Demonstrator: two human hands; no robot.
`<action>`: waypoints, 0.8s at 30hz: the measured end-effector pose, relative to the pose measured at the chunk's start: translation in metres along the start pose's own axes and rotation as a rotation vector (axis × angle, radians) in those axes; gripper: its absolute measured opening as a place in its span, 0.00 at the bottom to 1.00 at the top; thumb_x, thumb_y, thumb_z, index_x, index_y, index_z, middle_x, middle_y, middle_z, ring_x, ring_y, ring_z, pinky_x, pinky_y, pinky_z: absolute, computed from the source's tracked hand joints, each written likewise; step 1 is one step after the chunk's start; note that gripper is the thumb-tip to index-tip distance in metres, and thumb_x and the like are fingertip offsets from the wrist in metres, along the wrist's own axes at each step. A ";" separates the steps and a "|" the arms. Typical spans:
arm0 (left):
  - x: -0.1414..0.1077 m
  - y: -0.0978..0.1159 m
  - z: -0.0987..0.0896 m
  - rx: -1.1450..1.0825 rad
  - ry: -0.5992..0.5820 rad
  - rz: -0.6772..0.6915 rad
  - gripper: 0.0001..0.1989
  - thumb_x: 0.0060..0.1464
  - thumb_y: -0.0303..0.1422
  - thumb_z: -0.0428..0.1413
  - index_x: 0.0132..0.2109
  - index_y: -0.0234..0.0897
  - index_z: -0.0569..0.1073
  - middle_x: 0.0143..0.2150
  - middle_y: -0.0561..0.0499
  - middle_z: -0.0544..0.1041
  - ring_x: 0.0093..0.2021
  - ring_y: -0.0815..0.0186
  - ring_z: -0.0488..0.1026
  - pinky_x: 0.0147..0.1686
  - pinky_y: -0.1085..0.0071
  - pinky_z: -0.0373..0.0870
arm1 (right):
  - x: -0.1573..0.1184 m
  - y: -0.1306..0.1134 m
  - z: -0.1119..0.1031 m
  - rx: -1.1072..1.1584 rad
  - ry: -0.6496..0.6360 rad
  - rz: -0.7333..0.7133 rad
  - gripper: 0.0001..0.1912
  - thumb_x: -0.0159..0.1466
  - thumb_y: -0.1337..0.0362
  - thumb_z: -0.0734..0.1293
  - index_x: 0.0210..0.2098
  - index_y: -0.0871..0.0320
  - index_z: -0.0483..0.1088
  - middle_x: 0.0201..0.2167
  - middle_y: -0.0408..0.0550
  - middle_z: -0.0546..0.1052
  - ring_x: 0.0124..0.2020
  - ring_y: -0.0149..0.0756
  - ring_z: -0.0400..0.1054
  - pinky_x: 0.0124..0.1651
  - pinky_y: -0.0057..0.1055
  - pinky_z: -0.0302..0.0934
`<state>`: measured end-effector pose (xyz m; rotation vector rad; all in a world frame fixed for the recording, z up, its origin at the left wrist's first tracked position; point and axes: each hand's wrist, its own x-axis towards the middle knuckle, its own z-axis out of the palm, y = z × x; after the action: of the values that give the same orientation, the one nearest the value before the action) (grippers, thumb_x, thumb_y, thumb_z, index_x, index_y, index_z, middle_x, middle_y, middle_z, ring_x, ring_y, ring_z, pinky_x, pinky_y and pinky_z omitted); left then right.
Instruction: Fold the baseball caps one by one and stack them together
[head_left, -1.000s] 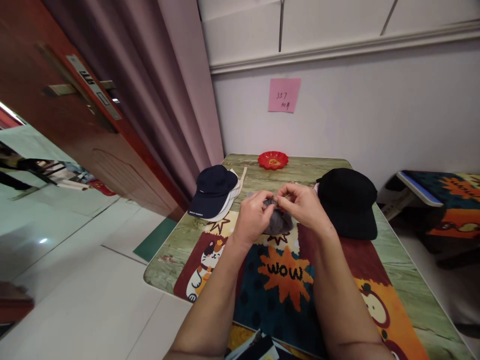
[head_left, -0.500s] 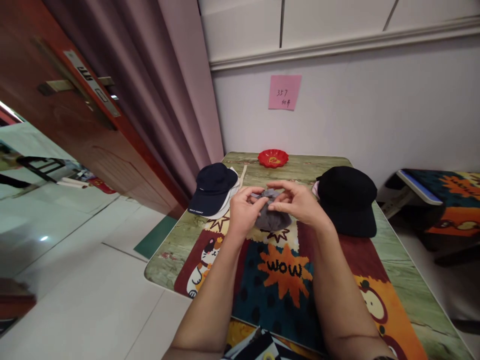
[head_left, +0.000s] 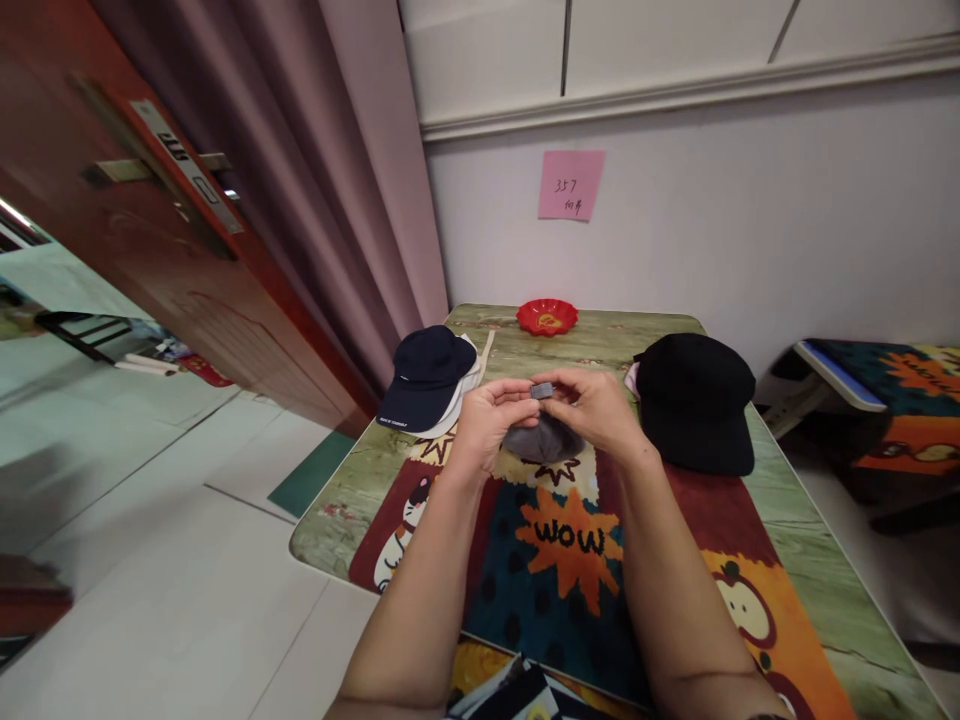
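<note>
A grey cap (head_left: 545, 440) lies on the patterned mat in front of me, partly hidden by my hands. My left hand (head_left: 484, 420) pinches with thumb and forefinger at the cap's upper edge. From the other side, my right hand (head_left: 596, 408) pinches the same edge. Between the fingertips shows a small grey rectangular piece (head_left: 541, 391), which looks like the cap's strap end or buckle. Just left of my hands sits a navy cap (head_left: 429, 375) stacked over white ones. A black cap (head_left: 697, 400) rests to the right, with something pale pink beneath it.
A red scalloped dish (head_left: 547, 317) stands at the table's far edge by the wall. The mat (head_left: 502, 580) covers the near part of the green wood-look table (head_left: 330, 525). A pink note (head_left: 571, 185) hangs on the wall. An open door (head_left: 247, 310) and curtain stand at left.
My fingertips have shifted at the cap's edge, and the small grey rectangular piece now shows upright between them. The right fingers have closed in. The other caps have not moved.
</note>
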<state>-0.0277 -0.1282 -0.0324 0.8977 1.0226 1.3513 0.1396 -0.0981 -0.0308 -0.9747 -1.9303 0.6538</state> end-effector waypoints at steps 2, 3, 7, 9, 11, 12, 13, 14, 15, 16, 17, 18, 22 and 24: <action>0.001 0.000 -0.001 -0.020 -0.001 -0.015 0.19 0.37 0.31 0.71 0.38 0.28 0.79 0.28 0.48 0.80 0.26 0.69 0.77 0.29 0.74 0.77 | 0.000 0.000 0.000 0.027 0.013 0.010 0.14 0.57 0.68 0.69 0.42 0.57 0.81 0.30 0.45 0.81 0.27 0.32 0.71 0.34 0.27 0.62; 0.002 0.000 -0.001 -0.022 0.010 -0.016 0.18 0.37 0.31 0.70 0.38 0.28 0.79 0.28 0.47 0.80 0.25 0.69 0.77 0.28 0.75 0.77 | 0.000 0.000 0.001 0.032 0.019 0.012 0.13 0.57 0.67 0.70 0.42 0.57 0.81 0.30 0.45 0.81 0.27 0.32 0.71 0.34 0.27 0.63; 0.004 0.000 0.001 -0.004 0.044 -0.002 0.17 0.37 0.31 0.70 0.36 0.29 0.78 0.25 0.49 0.79 0.23 0.71 0.75 0.26 0.76 0.74 | 0.000 -0.001 0.002 0.003 0.031 -0.012 0.13 0.56 0.68 0.70 0.41 0.56 0.81 0.29 0.44 0.81 0.27 0.32 0.71 0.34 0.27 0.63; 0.004 0.000 0.003 0.010 0.039 0.009 0.16 0.38 0.32 0.69 0.36 0.29 0.77 0.25 0.50 0.78 0.22 0.72 0.74 0.25 0.77 0.72 | 0.001 -0.001 0.003 -0.009 0.026 -0.022 0.13 0.56 0.69 0.69 0.40 0.56 0.80 0.29 0.44 0.81 0.27 0.32 0.71 0.34 0.27 0.63; 0.005 -0.001 0.004 0.019 0.048 0.039 0.17 0.38 0.32 0.68 0.37 0.30 0.76 0.25 0.52 0.77 0.21 0.74 0.71 0.24 0.78 0.69 | 0.001 -0.002 0.003 -0.030 0.034 -0.022 0.12 0.56 0.69 0.69 0.39 0.56 0.80 0.29 0.44 0.81 0.27 0.32 0.71 0.34 0.27 0.62; 0.006 -0.001 0.005 0.023 0.057 0.058 0.19 0.38 0.31 0.67 0.39 0.31 0.75 0.25 0.54 0.77 0.21 0.74 0.70 0.24 0.77 0.68 | 0.001 -0.002 0.003 -0.040 0.039 -0.018 0.11 0.56 0.69 0.69 0.39 0.56 0.80 0.28 0.43 0.81 0.26 0.32 0.70 0.34 0.27 0.62; 0.006 -0.002 0.005 0.029 0.067 0.077 0.21 0.38 0.31 0.67 0.42 0.32 0.74 0.26 0.55 0.76 0.20 0.75 0.70 0.24 0.77 0.67 | 0.001 -0.003 0.003 -0.048 0.043 -0.010 0.11 0.56 0.69 0.69 0.38 0.56 0.80 0.28 0.43 0.80 0.25 0.32 0.70 0.34 0.27 0.62; 0.007 -0.002 0.005 0.036 0.076 0.092 0.24 0.38 0.30 0.67 0.45 0.33 0.73 0.26 0.57 0.76 0.20 0.75 0.69 0.23 0.77 0.67 | 0.001 -0.003 0.003 -0.055 0.046 -0.001 0.10 0.56 0.68 0.69 0.37 0.56 0.80 0.27 0.43 0.80 0.25 0.32 0.70 0.34 0.27 0.62; 0.008 -0.002 0.004 0.046 0.083 0.104 0.27 0.38 0.30 0.67 0.48 0.34 0.71 0.26 0.58 0.76 0.20 0.74 0.68 0.23 0.77 0.66 | 0.001 -0.003 0.003 -0.060 0.050 0.009 0.09 0.56 0.68 0.69 0.37 0.57 0.80 0.26 0.43 0.80 0.24 0.32 0.70 0.34 0.27 0.62; 0.009 -0.002 0.003 0.060 0.088 0.111 0.28 0.38 0.30 0.66 0.49 0.35 0.70 0.26 0.59 0.75 0.20 0.75 0.68 0.23 0.77 0.65 | 0.001 -0.003 0.002 -0.065 0.053 0.018 0.09 0.56 0.67 0.70 0.37 0.57 0.80 0.25 0.43 0.79 0.24 0.32 0.69 0.34 0.28 0.62; 0.010 -0.002 0.002 0.075 0.091 0.116 0.28 0.38 0.30 0.65 0.50 0.35 0.69 0.26 0.59 0.74 0.19 0.75 0.67 0.22 0.77 0.64 | 0.001 -0.003 0.002 -0.071 0.060 0.024 0.09 0.56 0.67 0.70 0.37 0.56 0.80 0.25 0.42 0.79 0.24 0.32 0.69 0.34 0.28 0.62; 0.010 -0.002 0.000 0.090 0.096 0.122 0.28 0.38 0.30 0.65 0.49 0.34 0.69 0.26 0.60 0.74 0.19 0.75 0.66 0.21 0.77 0.62 | 0.001 -0.003 0.001 -0.075 0.070 0.031 0.09 0.56 0.66 0.70 0.37 0.56 0.80 0.24 0.42 0.78 0.24 0.32 0.69 0.34 0.28 0.62; 0.012 -0.004 -0.007 0.159 0.134 0.162 0.24 0.40 0.28 0.60 0.48 0.35 0.68 0.25 0.61 0.70 0.18 0.76 0.62 0.19 0.78 0.57 | 0.001 -0.002 0.000 -0.079 0.090 0.065 0.09 0.56 0.64 0.72 0.38 0.56 0.80 0.23 0.41 0.77 0.23 0.32 0.69 0.34 0.28 0.61; 0.013 -0.005 -0.009 0.190 0.155 0.183 0.23 0.40 0.27 0.58 0.47 0.35 0.68 0.25 0.62 0.69 0.18 0.77 0.61 0.20 0.78 0.56 | 0.001 -0.001 0.000 -0.087 0.078 0.067 0.10 0.56 0.63 0.72 0.38 0.56 0.80 0.21 0.41 0.76 0.23 0.32 0.68 0.33 0.28 0.61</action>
<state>-0.0349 -0.1159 -0.0408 1.0613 1.2278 1.5135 0.1387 -0.0984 -0.0295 -1.1067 -1.8775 0.5656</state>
